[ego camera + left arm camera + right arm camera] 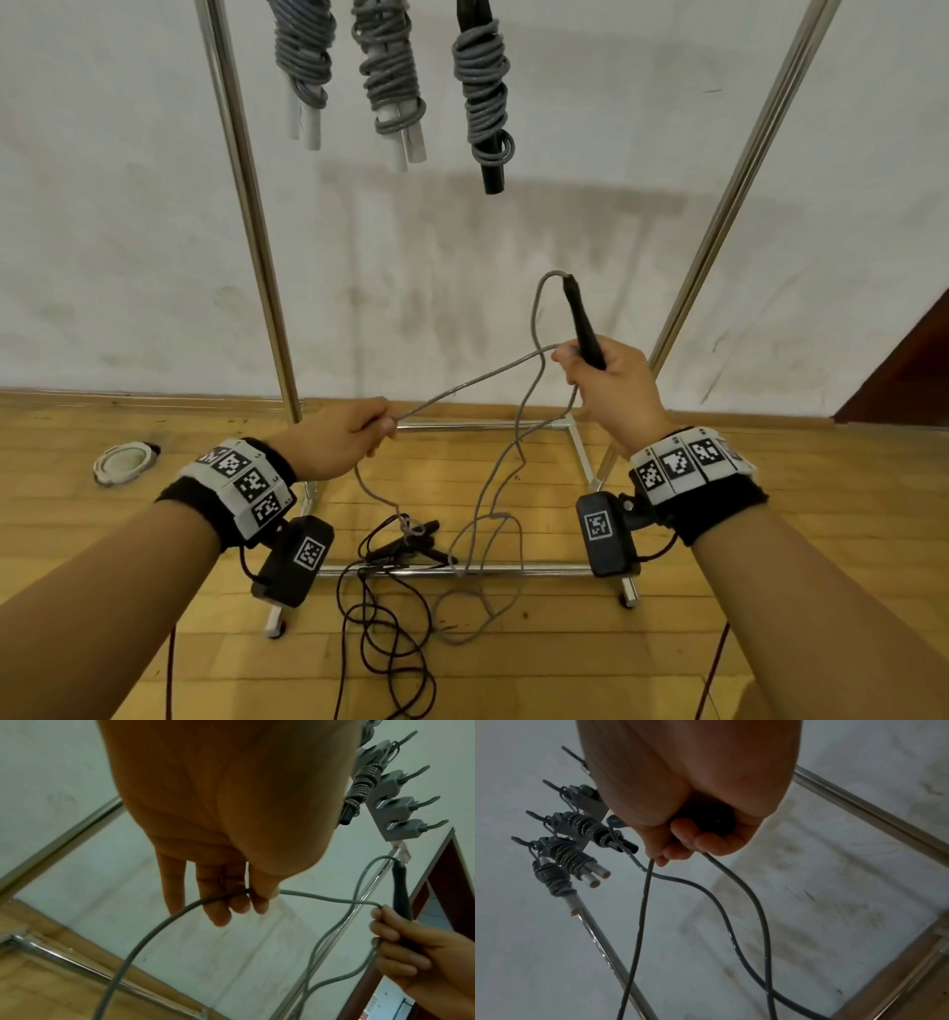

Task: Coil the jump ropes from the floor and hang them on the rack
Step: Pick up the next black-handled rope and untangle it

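Observation:
My right hand [606,383] grips the black handle [583,321] of a grey jump rope, held upright, and also holds a strand of its cord; the handle's butt end [706,817] shows inside my fist. My left hand [349,437] pinches the grey cord [462,385] between thumb and fingers [259,892]. The cord runs taut between both hands, then hangs in loops to the floor [482,591]. Its other black handle [405,545] lies on the floor. Three coiled ropes [390,72] hang from the rack's hooks above.
A metal rack with slanted poles [257,246] and a floor frame [462,569] stands against the white wall. A dark rope [380,642] lies tangled on the wooden floor. A white coiled rope [123,462] lies at the left. Empty grey hooks [401,805] line the rack bar.

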`<state>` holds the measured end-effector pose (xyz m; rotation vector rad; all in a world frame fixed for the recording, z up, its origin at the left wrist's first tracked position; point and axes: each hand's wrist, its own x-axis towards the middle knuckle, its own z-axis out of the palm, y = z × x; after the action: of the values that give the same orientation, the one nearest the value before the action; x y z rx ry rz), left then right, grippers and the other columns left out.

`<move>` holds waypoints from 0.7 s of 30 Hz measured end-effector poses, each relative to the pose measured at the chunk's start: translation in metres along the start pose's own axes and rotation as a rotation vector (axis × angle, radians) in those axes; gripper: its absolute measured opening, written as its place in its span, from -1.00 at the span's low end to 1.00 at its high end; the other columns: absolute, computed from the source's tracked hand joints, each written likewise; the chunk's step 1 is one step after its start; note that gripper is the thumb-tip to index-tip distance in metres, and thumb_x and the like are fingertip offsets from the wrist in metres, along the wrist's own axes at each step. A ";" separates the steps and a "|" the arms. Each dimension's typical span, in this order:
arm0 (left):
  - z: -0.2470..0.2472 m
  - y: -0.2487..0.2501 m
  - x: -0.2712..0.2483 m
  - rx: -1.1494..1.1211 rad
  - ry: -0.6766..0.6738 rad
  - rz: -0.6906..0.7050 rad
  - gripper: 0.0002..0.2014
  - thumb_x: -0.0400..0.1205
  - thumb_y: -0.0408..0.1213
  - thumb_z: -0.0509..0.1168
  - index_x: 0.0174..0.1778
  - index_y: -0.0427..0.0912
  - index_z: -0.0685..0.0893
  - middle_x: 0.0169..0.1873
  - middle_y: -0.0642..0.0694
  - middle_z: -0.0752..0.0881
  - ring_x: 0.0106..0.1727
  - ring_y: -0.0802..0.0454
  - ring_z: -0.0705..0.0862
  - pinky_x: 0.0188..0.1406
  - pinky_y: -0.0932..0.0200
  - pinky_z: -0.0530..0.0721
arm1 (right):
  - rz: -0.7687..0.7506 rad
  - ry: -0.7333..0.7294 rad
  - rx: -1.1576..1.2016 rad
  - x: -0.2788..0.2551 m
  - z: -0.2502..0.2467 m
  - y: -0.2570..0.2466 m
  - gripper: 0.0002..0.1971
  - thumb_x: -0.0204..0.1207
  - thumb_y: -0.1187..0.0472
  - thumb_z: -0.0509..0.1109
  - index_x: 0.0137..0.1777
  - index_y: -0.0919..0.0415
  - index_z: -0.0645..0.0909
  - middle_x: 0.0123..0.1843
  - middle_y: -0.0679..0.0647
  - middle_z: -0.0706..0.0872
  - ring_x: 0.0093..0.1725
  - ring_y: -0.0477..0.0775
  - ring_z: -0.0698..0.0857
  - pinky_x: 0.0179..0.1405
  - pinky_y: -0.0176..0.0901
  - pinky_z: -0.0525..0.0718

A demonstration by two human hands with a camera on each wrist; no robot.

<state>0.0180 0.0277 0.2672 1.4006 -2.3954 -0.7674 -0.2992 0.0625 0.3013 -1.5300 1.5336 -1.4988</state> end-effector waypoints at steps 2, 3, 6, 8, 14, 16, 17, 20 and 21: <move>0.000 -0.001 0.001 0.052 0.047 -0.024 -0.76 0.81 -0.13 0.07 -0.17 0.06 0.53 -0.31 0.03 0.64 -0.33 0.21 0.58 -0.37 0.30 0.41 | 0.018 0.008 -0.006 0.000 -0.003 0.003 -0.90 0.55 0.04 0.46 -0.16 -0.03 0.76 -0.36 -0.06 0.73 -0.43 -0.19 0.57 -0.31 -0.14 0.58; 0.001 0.000 0.001 0.058 0.076 -0.025 -0.76 0.81 -0.14 0.08 -0.17 0.04 0.53 -0.33 0.02 0.62 -0.35 0.16 0.55 -0.40 0.28 0.40 | 0.024 0.005 -0.001 -0.001 -0.002 0.004 -0.91 0.55 0.06 0.46 -0.14 -0.04 0.78 -0.27 -0.03 0.78 -0.36 -0.21 0.62 -0.26 -0.10 0.62; 0.001 0.011 0.000 0.011 0.180 0.019 -0.77 0.79 -0.18 0.13 -0.16 0.00 0.59 -0.41 0.03 0.60 -0.44 0.20 0.51 -0.46 0.34 0.41 | 0.030 -0.017 0.000 -0.009 0.004 0.003 -0.87 0.54 0.11 0.50 -0.04 -0.18 0.81 -0.12 -0.13 0.82 -0.23 -0.25 0.69 -0.20 -0.22 0.67; -0.001 0.026 -0.002 -0.021 0.207 0.095 -0.78 0.78 -0.19 0.16 -0.14 0.01 0.64 -0.47 0.08 0.58 -0.49 0.24 0.52 -0.50 0.40 0.43 | 0.014 -0.069 -0.017 -0.016 0.010 -0.001 -0.83 0.54 0.16 0.50 -0.02 -0.19 0.80 -0.14 -0.16 0.80 -0.34 -0.25 0.65 -0.34 -0.36 0.61; -0.004 0.075 -0.007 0.000 0.245 0.305 -0.80 0.77 -0.21 0.19 -0.08 -0.06 0.69 -0.46 0.15 0.55 -0.37 0.33 0.56 -0.35 0.42 0.46 | -0.117 -0.304 -0.098 -0.044 0.044 -0.015 -0.86 0.57 0.13 0.47 0.04 -0.15 0.76 -0.26 -0.22 0.71 -0.42 -0.21 0.59 -0.40 -0.47 0.47; -0.005 0.082 -0.007 -0.049 0.275 0.323 -0.80 0.77 -0.21 0.20 -0.11 -0.04 0.68 -0.49 0.11 0.55 -0.43 0.24 0.53 -0.42 0.36 0.45 | -0.122 -0.330 -0.087 -0.047 0.051 -0.016 -0.93 0.60 0.11 0.45 -0.04 -0.09 0.74 -0.41 -0.22 0.61 -0.48 -0.21 0.51 -0.40 -0.36 0.45; -0.005 0.083 -0.007 -0.070 0.290 0.317 -0.80 0.77 -0.19 0.20 -0.12 -0.03 0.68 -0.49 0.08 0.57 -0.44 0.19 0.52 -0.45 0.32 0.45 | -0.115 -0.326 -0.077 -0.046 0.053 -0.016 -0.94 0.60 0.10 0.44 -0.10 -0.04 0.72 -0.45 -0.20 0.57 -0.50 -0.20 0.48 -0.42 -0.31 0.45; -0.005 0.075 -0.005 -0.123 0.274 0.253 -0.81 0.75 -0.12 0.22 -0.13 -0.02 0.68 -0.43 -0.03 0.63 -0.43 0.11 0.54 -0.43 0.24 0.49 | -0.115 -0.289 -0.088 -0.041 0.051 -0.016 -0.88 0.59 0.06 0.43 -0.17 0.02 0.67 -0.50 -0.20 0.53 -0.52 -0.20 0.46 -0.47 -0.38 0.43; -0.005 0.069 -0.005 -0.126 0.235 0.229 -0.81 0.75 -0.11 0.22 -0.14 0.00 0.66 -0.43 -0.02 0.63 -0.44 0.14 0.54 -0.43 0.27 0.50 | -0.116 -0.273 -0.091 -0.038 0.049 -0.016 -0.87 0.59 0.05 0.43 -0.18 0.02 0.67 -0.51 -0.21 0.53 -0.52 -0.21 0.46 -0.48 -0.41 0.42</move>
<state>-0.0278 0.0577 0.3101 1.0792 -2.2330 -0.6436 -0.2404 0.0840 0.2902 -1.8193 1.3902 -1.2323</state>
